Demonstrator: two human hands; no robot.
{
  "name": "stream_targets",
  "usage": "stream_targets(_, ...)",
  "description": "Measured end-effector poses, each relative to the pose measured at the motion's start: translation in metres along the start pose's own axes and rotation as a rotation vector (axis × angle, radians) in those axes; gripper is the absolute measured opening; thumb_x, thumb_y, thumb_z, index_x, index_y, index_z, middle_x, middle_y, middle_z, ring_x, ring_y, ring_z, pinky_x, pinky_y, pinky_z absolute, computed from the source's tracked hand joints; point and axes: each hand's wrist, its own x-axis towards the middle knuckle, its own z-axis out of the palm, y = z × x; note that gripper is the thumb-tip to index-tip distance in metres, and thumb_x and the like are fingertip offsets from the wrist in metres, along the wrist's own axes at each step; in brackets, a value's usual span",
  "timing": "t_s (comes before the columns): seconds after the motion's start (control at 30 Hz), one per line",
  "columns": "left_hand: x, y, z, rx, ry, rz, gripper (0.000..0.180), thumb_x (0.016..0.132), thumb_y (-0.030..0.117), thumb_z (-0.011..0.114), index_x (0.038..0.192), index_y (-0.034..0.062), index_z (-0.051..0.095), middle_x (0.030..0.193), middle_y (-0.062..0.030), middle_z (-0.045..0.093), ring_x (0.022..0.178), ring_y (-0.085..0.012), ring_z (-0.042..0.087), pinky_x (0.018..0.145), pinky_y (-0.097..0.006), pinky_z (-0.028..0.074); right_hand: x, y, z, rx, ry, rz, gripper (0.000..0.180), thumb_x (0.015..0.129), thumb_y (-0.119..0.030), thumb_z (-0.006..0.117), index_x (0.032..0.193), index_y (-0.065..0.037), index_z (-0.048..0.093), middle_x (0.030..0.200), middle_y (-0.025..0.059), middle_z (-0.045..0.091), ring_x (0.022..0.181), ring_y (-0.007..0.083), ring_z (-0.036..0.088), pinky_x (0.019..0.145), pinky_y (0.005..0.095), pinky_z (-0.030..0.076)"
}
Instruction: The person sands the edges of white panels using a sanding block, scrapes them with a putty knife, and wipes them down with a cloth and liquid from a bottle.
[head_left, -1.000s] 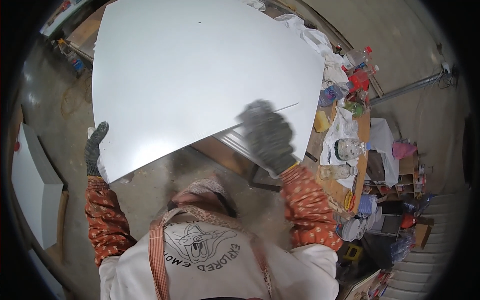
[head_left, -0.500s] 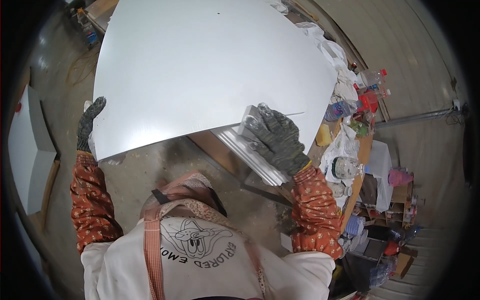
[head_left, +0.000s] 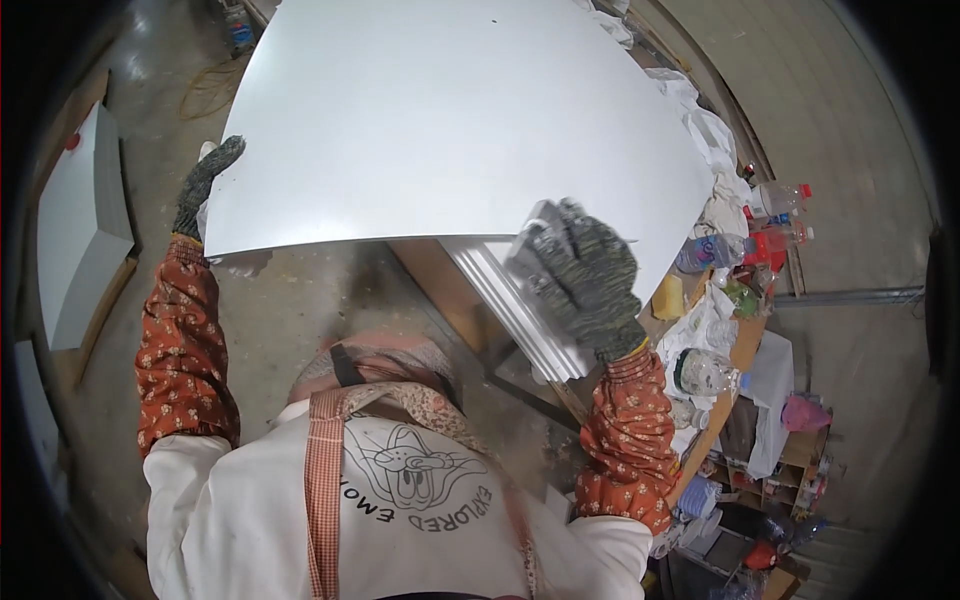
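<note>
Mid-carry with this big white board (head_left: 440, 120): my left hand (head_left: 205, 180) hooks its far edge, my right hand (head_left: 585, 275) is clamped on the near corner above the workbench (head_left: 745, 345), and I reckon setting it down flat needs both grips steady

Grey knit gloves on both hands (head_left: 585, 275), orange floral sleeve covers, white shirt, seemingly checked apron straps

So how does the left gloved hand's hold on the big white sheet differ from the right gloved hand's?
The left gloved hand sits at the far left edge of the large white flat sheet, fingers pointing upward along it; the right gloved hand lies spread on top of the sheet's near right edge. The left arm reaches out nearly straight; the right is bent closer to the body. Both wear grey knit gloves and orange patterned sleeves.
</note>
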Motion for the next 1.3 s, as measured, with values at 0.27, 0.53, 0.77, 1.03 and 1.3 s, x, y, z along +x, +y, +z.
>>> stream_targets(0.27,-0.012,0.001,0.02,0.068,0.056,-0.025,0.032,0.083,0.024,0.067,0.107,0.006,0.057,0.097,-0.0054,0.06,0.085,-0.0152,0.056,0.076,-0.031,0.047,0.08,-0.016,0.007,0.235,-0.334,0.062,0.048,0.084,-0.044,0.051,0.129,-0.029,0.05,0.139,0.0144,0.039,0.12,0.0333,0.042,0.097,0.0482,0.032)
stream_targets(0.53,-0.023,0.004,0.042,0.027,0.173,-0.008,0.035,0.081,0.025,0.069,0.107,0.0055,0.056,0.096,-0.0068,0.058,0.082,-0.0158,0.054,0.069,-0.031,0.047,0.111,-0.012,-0.009,0.129,-0.567,-0.095,0.047,0.087,-0.045,0.043,0.13,-0.027,0.049,0.135,0.014,0.041,0.117,0.0318,0.043,0.093,0.0503,0.035)
stream_targets(0.77,-0.02,0.002,0.033,-0.019,0.169,-0.006,0.033,0.082,0.027,0.068,0.105,0.0055,0.058,0.095,-0.0064,0.059,0.08,-0.016,0.055,0.069,-0.032,0.047,0.126,-0.013,-0.017,0.105,-0.694,-0.096,0.046,0.087,-0.047,0.043,0.129,-0.028,0.048,0.133,0.0147,0.041,0.117,0.0297,0.042,0.089,0.0498,0.037)
stream_targets(1.03,-0.01,0.002,0.018,0.005,0.168,-0.017,0.036,0.082,0.029,0.068,0.107,0.0058,0.058,0.096,-0.0077,0.059,0.083,-0.0167,0.054,0.07,-0.032,0.047,0.114,-0.02,-0.004,0.031,-0.163,-0.294,0.04,0.089,-0.044,0.049,0.116,-0.016,0.055,0.124,0.0136,0.047,0.115,0.0282,0.045,0.095,0.0528,0.036)
stream_targets(1.3,-0.017,0.007,0.025,0.014,0.073,-0.025,0.037,0.081,0.022,0.069,0.111,0.0049,0.055,0.097,-0.0071,0.059,0.085,-0.0169,0.055,0.076,-0.031,0.047,0.124,-0.025,0.0,-0.122,-0.023,-0.396,0.044,0.09,-0.047,0.043,0.12,-0.017,0.054,0.124,0.015,0.047,0.107,0.03,0.047,0.09,0.045,0.04)
